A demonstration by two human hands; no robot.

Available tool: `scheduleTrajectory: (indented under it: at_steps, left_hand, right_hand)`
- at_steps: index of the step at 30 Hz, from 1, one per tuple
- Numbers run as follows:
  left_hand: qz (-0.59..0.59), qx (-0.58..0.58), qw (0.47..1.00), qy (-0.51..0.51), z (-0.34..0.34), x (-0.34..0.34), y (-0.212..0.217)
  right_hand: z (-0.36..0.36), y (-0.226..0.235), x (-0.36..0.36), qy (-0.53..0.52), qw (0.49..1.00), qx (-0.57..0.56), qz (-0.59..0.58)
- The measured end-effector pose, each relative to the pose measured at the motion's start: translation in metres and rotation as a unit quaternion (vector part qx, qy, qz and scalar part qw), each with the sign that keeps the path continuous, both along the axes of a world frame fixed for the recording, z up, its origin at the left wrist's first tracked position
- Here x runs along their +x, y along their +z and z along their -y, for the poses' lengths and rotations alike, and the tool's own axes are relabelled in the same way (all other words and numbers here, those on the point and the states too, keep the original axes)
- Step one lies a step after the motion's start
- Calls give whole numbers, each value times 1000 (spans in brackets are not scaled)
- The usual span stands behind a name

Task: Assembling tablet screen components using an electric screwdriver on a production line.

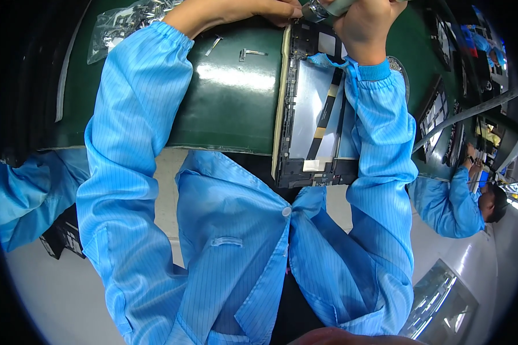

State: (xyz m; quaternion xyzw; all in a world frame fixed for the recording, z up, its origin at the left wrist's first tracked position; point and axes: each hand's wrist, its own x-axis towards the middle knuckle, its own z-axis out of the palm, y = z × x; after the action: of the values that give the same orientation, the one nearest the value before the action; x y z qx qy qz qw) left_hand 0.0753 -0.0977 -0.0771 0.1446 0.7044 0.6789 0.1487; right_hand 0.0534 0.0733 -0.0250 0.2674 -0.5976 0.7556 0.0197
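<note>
My right hand (pixel 369 26) is wrapped around a pale grey-green power screwdriver (pixel 335 7), whose metal nose points left toward the far end of a device chassis (pixel 313 123). The chassis is a long black frame with a silver plate and a dark flat strip running along it; its near end reaches past the table edge. At its far left corner, my left hand (pixel 273 10) has its fingertips pinched together beside the tool's nose. What they hold, if anything, is too small to make out. A blue strip (pixel 325 60) hangs from my right cuff over the chassis.
Two small metal brackets (pixel 253 53) lie on the green mat (pixel 230 109) left of the chassis. A clear bag of small metal parts (pixel 118 29) sits far left. A round dish (pixel 398 66) is partly behind my right wrist. Dark panels (pixel 434 118) and a co-worker (pixel 457 201) are at right.
</note>
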Motion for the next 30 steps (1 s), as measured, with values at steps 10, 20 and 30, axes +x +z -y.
scheduleTrajectory:
  at_steps: [10, 20, 30]
  left_hand:
    - [-12, -50, 999, 12, 0, -1, 8]
    - [-336, -143, 853, 374, -15, 41, 51]
    - [227, 76, 937, 255, -104, 279, -19]
  right_hand:
    - [5, 2, 0, 0, 999, -1, -32]
    - [17, 1, 7, 0, 999, -21, -27]
    - [8, 4, 2, 10, 1000, 29, -3]
